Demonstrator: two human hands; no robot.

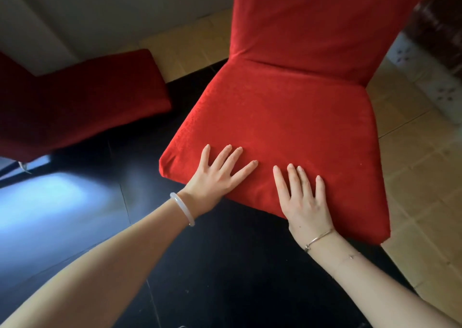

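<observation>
A chair in a bright red fabric cover [295, 117] stands in front of me, its seat toward me and its tall back rising at the top of the head view. My left hand [217, 175] lies flat on the front edge of the seat with fingers spread and straight. My right hand [303, 197] lies flat beside it, a little to the right, fingers straight and pointing toward the chair back. Both palms press on the cover. A pale bangle sits on my left wrist and a thin bracelet on my right.
A second chair in a darker red cover [75, 102] stands to the left. The floor beneath is glossy black [100, 215] with a light reflection; tan tiles [425, 177] run along the right and behind. A pale wall [100, 10] is at the back left.
</observation>
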